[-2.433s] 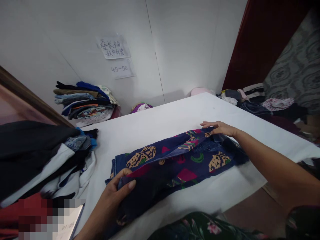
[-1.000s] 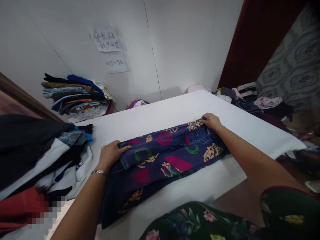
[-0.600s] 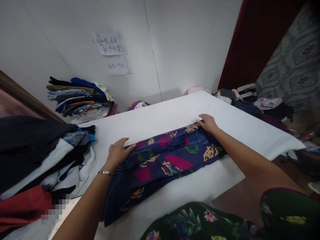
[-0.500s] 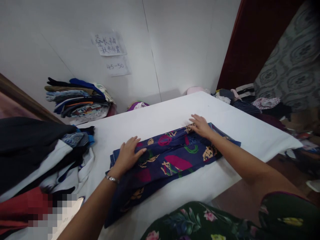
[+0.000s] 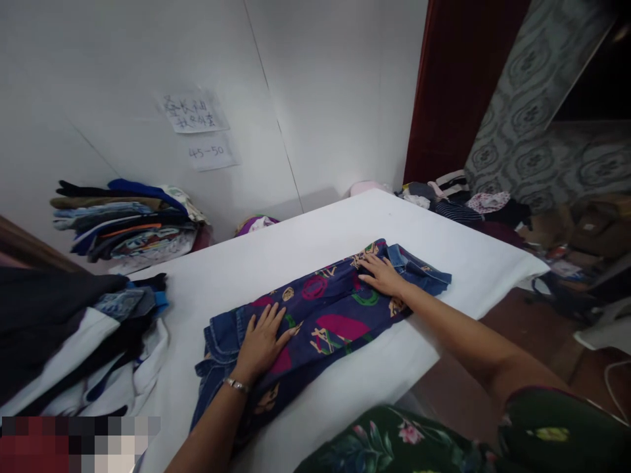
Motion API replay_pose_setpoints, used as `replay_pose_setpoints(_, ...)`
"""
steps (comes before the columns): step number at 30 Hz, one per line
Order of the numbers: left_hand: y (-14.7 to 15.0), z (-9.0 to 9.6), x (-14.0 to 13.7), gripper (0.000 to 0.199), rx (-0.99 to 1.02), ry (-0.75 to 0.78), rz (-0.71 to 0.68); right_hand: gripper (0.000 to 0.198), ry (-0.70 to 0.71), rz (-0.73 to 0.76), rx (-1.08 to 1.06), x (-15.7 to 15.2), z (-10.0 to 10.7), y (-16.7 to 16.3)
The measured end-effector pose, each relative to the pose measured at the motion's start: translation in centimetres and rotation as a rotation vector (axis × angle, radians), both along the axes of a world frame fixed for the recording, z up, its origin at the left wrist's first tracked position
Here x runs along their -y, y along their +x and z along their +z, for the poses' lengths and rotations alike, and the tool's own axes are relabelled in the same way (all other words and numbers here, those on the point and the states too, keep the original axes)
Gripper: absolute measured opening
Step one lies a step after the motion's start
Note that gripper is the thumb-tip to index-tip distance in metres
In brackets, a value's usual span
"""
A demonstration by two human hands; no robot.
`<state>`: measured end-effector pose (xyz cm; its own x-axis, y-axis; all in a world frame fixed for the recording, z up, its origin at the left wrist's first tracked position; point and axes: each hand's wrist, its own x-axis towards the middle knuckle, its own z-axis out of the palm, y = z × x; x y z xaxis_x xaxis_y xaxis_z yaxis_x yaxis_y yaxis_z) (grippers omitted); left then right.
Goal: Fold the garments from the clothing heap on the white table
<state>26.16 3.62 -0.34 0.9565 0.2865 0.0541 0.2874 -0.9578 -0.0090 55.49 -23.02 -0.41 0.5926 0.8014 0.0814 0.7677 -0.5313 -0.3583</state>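
Note:
A long folded navy garment (image 5: 340, 325) with magenta, green and tan figures lies across the white table; denim shows at both of its ends. It looks like a denim jacket with a printed lining, though the folds hide its full shape. My left hand (image 5: 263, 338) rests flat on its left part, fingers spread, just inside the denim end. Toward the right end, my right hand (image 5: 382, 274) lies palm down on the cloth near a turned denim flap (image 5: 397, 258). Neither hand grips the fabric.
The white table (image 5: 315, 240) runs to the wall. Loose clothes (image 5: 54, 328) lie heaped at the left, with a stack of folded clothes (image 5: 131, 220) behind. More clothes (image 5: 463, 203) sit beyond the far right edge. Paper notes (image 5: 194, 112) hang on the wall.
The view has shifted right. My left hand has slid inward over the garment, uncovering its left denim end. My right hand has come down from the far edge onto the cloth.

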Motion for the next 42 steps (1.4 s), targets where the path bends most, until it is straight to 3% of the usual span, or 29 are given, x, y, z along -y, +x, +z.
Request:
replay_pose_setpoints(5,0.0,-0.5,-0.2,0.063,0.004,0.007,0.002,0.057,-0.012,-0.013,-0.001,3.2,-0.6,-2.9)
replay_pose_setpoints(8,0.0,-0.7,-0.4,0.064,0.027,0.007,-0.009,0.053,0.141,-0.042,0.116,5.6,-0.2,-3.2)
replay_pose_setpoints(11,0.0,-0.7,-0.4,0.065,0.047,0.013,-0.024,0.054,0.260,-0.255,0.338,8.2,0.0,-2.6)
replay_pose_setpoints(14,-0.1,-0.7,-0.3,0.066,0.053,0.009,-0.029,0.054,0.179,-0.426,0.403,10.2,-1.2,-1.9)
replay_pose_setpoints(19,-0.1,-0.8,-0.3,0.067,0.063,-0.012,-0.028,0.047,-0.030,-0.294,0.418,11.3,-4.0,-2.3)
replay_pose_setpoints(28,-0.4,-0.8,0.1,0.056,0.152,-0.063,-0.033,0.044,0.085,-0.332,0.460,12.1,-5.3,-3.8)
replay_pose_setpoints(32,-0.7,-0.4,0.3,0.050,0.277,-0.042,-0.056,0.043,0.220,-0.299,0.416,11.1,-4.4,-2.7)
replay_pose_setpoints(36,-1.0,0.1,0.5,0.034,0.351,-0.031,-0.109,0.041,0.312,-0.131,0.351,7.3,-2.5,-0.8)
replay_pose_setpoints(42,-1.1,0.5,0.7,0.026,0.315,-0.098,-0.078,0.048,0.149,0.033,0.322,0.9,-1.6,2.4)
